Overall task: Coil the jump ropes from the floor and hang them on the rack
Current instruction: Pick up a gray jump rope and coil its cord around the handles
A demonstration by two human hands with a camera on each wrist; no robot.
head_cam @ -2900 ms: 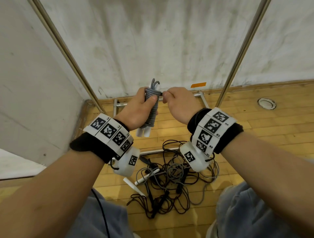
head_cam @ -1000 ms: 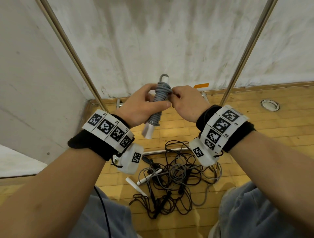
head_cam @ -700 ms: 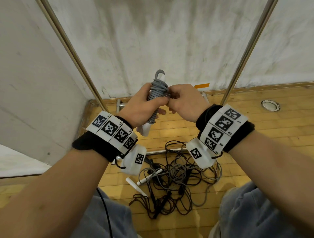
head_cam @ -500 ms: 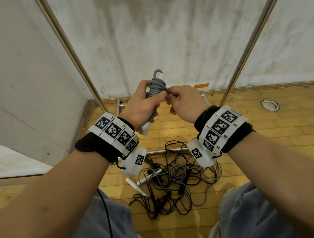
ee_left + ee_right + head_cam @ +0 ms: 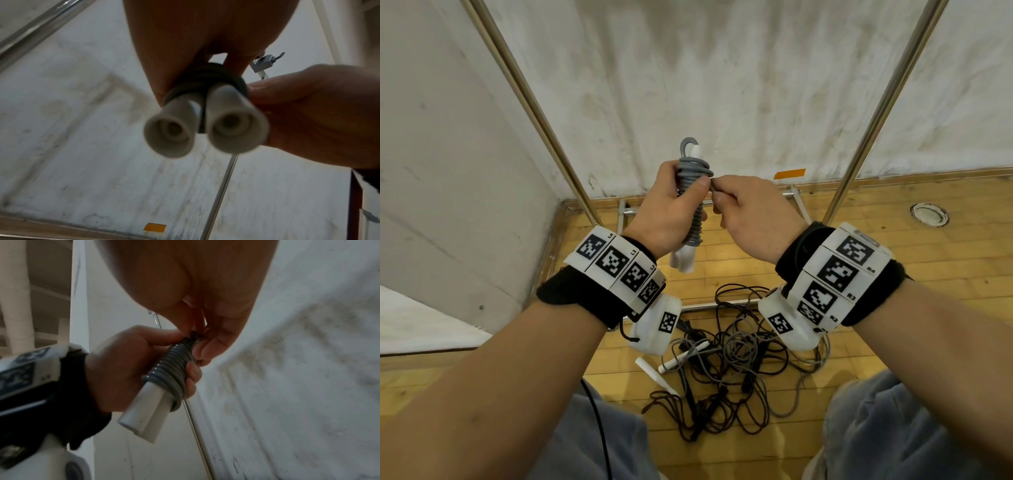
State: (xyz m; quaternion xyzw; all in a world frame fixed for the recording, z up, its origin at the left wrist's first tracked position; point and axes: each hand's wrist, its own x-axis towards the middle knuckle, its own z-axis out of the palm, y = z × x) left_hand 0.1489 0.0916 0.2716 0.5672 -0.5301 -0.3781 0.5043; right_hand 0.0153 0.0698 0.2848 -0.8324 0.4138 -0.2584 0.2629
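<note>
Left hand [image 5: 666,209] grip wraps grey coiled jump rope [image 5: 695,192] | right hand [image 5: 753,212] pinches its tail, probably tucking | next: hang on rack [image 5: 873,113]

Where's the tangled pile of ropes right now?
Head view: the pile lies on the wood floor below both wrists, between the knees, in front of the rack's base bar.

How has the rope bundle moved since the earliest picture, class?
Yes. The bundle now stands higher against the wall; its top clears the skirting line more than before, gripped by the left hand.
</note>
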